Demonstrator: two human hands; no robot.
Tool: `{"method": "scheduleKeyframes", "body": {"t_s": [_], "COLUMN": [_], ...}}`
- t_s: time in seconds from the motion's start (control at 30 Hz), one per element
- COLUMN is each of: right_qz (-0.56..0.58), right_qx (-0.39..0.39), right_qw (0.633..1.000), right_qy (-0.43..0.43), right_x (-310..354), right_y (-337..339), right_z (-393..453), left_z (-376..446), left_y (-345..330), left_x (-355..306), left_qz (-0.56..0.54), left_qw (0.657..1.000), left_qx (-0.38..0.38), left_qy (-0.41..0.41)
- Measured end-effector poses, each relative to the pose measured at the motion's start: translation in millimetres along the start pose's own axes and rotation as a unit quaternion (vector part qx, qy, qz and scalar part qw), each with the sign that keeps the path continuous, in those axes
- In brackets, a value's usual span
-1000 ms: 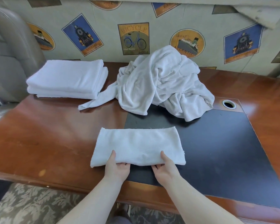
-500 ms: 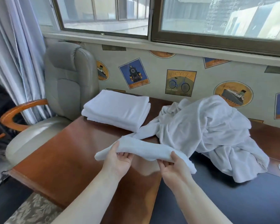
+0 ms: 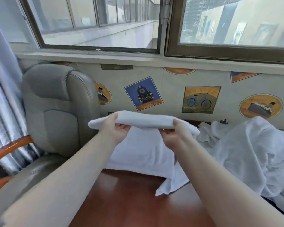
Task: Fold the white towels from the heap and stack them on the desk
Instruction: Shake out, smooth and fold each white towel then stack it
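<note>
Folded towel: a white terry towel folded into a long flat strip (image 3: 144, 120) is held level in the air, above the stack and in front of the wall.
Left hand: the left hand (image 3: 117, 128) grips the strip near its left end, thumb on top and fingers curled beneath; the towel end pokes out past it.
Right hand: the right hand (image 3: 175, 133) pinches the strip near its right end, thumb over the top edge; its fingertips are hidden under the cloth.
Stack: a pile of folded white towels (image 3: 143, 154) lies on the glossy reddish-brown wooden worktop (image 3: 129, 202); its far part is hidden behind the hands and the strip, so the number of layers cannot be told.
Heap: a rumpled mass of loose white towels (image 3: 252, 153) sits to the right, cut off by the frame edge, one corner trailing beside the stack.
Surroundings: a grey padded leather armchair (image 3: 56, 108) stands left of the worktop, its seat partly covered by the left forearm.
</note>
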State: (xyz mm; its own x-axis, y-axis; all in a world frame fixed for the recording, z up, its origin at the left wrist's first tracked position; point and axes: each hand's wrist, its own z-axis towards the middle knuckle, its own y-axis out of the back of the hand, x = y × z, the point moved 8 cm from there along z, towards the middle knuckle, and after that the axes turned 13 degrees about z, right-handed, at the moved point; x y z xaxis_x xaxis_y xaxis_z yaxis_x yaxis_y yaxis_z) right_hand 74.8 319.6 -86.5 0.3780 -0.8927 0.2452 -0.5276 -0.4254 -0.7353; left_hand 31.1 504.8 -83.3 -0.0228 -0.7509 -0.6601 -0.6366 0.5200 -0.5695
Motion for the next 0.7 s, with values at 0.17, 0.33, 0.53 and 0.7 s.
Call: {"method": "scheduleKeyframes", "body": {"t_s": [0.17,0.33,0.53,0.7], "right_qz": [-0.043,-0.072,-0.039,-0.064], "right_qx": [0.077,-0.068,-0.078,-0.097], "right_qw": [0.992,0.995,0.995,0.991], "right_qy": [0.090,0.030,0.041,0.061], "right_x": [-13,-61,-71,-73], "right_y": [-8,114,140,154], "right_z": [53,108,122,115], "left_z": [57,95,112,105], "left_y": [17,118,152,159], "left_x": [-8,89,99,102], "left_qz": [0.049,0.067,0.053,0.052], "left_qw": [0.998,0.989,0.992,0.989], "left_qx": [0.049,-0.030,-0.062,-0.100], "left_qy": [-0.012,0.127,0.099,0.098]}}
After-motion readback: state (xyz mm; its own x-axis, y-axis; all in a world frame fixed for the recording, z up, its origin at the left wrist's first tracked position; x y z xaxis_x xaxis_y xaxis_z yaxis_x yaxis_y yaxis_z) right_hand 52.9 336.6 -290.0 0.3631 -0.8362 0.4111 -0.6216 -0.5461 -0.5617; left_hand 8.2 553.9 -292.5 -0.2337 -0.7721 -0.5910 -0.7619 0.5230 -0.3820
